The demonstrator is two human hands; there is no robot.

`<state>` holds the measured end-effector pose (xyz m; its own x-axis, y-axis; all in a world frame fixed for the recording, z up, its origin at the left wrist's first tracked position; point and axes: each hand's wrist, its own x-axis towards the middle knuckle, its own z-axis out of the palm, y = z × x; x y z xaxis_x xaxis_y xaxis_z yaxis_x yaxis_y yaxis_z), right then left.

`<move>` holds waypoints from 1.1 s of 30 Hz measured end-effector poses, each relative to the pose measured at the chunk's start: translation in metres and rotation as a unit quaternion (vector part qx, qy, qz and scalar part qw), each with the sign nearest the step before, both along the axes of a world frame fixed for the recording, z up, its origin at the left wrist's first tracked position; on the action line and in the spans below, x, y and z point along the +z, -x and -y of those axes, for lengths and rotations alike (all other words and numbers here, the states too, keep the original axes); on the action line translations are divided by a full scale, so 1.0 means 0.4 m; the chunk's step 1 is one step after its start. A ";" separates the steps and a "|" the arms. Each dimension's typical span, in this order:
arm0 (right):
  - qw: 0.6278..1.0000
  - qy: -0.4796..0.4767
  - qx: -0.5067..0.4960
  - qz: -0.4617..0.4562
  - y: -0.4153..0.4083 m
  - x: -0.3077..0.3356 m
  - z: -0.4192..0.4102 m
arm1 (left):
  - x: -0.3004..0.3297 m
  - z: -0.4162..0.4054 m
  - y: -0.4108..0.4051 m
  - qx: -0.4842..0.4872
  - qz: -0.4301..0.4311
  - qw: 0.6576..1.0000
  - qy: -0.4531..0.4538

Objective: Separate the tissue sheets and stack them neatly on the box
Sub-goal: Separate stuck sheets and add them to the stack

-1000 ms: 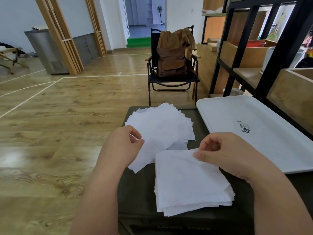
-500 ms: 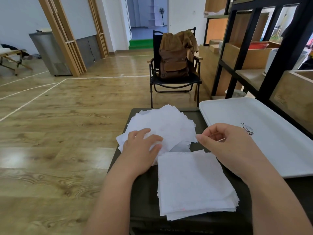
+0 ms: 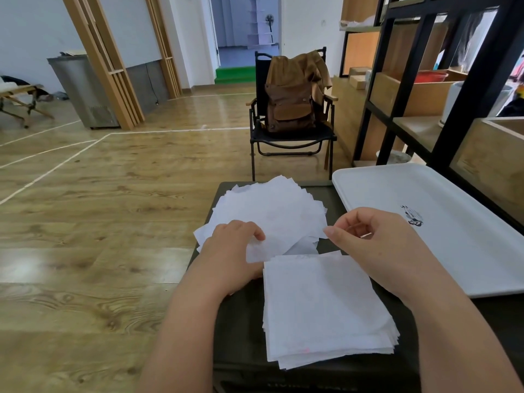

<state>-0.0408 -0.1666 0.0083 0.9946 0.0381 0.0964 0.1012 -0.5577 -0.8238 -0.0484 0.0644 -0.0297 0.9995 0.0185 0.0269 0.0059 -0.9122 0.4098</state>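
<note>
While the dark box (image 3: 241, 330) carries both piles, the neat stack of tissue sheets (image 3: 326, 310) sits square on its near right part, edges roughly lined up, and the loose fanned pile (image 3: 278, 214) spreads over the far part, its left corner hanging past the box edge. Left hand (image 3: 229, 256) is down on that loose pile, fingers curled onto a sheet at its near edge; whether it actually pinches the sheet, I cannot tell. Right hand (image 3: 377, 251) hovers above the gap between the piles, fingers loosely curled, holding nothing. Beside the box on the right, the white tray (image 3: 397, 191) lies with only a small dark printed mark on it. Beyond, a brown backpack (image 3: 292, 100) fills the black chair (image 3: 292, 137). Shelf bins (image 3: 411, 95) on the right are cut off, contents unclear.
</note>
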 end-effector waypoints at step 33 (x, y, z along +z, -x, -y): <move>1.000 0.004 0.019 0.014 -0.012 -0.018 0.000 | -0.030 0.051 -0.045 0.029 0.088 0.995 0.040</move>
<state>-0.0360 -0.1667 0.0009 0.9894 0.0766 0.1233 0.1450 -0.5589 -0.8165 -0.0304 0.0439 -0.0416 0.9764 0.0848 0.1984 -0.0216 -0.8765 0.4809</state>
